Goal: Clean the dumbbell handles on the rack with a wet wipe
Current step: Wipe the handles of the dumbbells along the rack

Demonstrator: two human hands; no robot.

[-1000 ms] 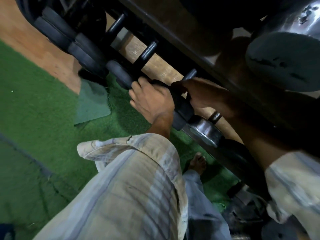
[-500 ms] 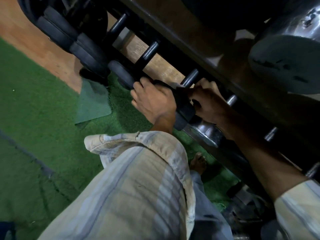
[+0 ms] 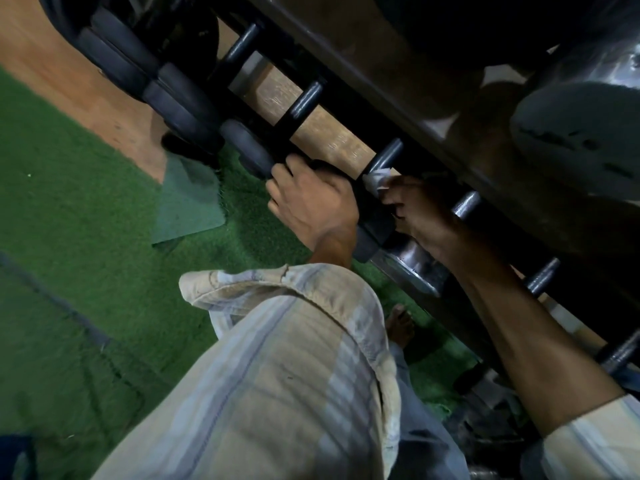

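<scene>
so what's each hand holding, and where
Right hand pinches the wipe at its near end, against a handle. Left hand grips a dumbbell head.

Green turf (image 3: 86, 209) covers the floor; a loose green mat piece (image 3: 188, 199) lies on it at the edge of the brown floor strip (image 3: 79, 81). Dark blue object (image 3: 14, 455), bottom-left corner.

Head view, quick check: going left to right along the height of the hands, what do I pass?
Green turf → loose green mat piece → left hand gripping a black dumbbell end → white wipe → right hand holding the wipe → shiny bare handle.
</scene>
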